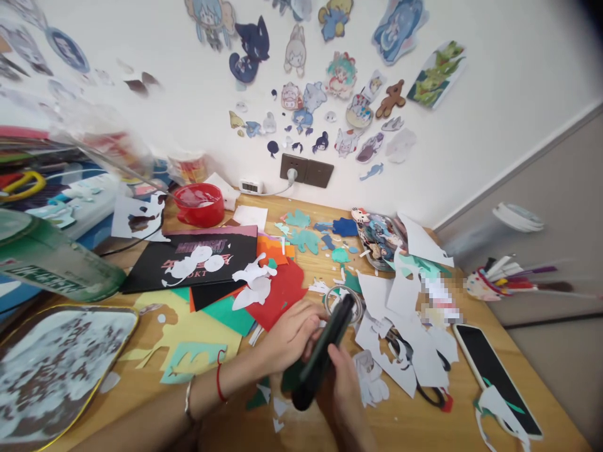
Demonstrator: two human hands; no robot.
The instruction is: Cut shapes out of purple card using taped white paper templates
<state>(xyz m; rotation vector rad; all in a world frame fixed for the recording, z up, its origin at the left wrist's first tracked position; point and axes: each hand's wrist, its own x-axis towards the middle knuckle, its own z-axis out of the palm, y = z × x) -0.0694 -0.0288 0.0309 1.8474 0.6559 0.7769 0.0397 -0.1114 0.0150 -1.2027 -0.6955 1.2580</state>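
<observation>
A long dark object [325,358], black with a dark green side, is tilted up over the front of the wooden desk; blur hides its exact kind. My right hand [346,380] grips it from the right, thumb along its edge. From the left, my left hand [296,333] closes on it with curled fingers, their tips partly hidden behind it. A clear round ring [360,307], like a tape roll, sits just beyond its upper end. White paper scraps [370,376] lie right of my hands; red paper [287,289] is at the left.
At left stand a green bottle [61,257], a red bowl [202,210] and a smeared tray [127,320]. A phone [494,376], scissors [431,392], a pen holder [483,284] and a tin of cutouts [381,242] are at right. Paper cutouts cover the wall.
</observation>
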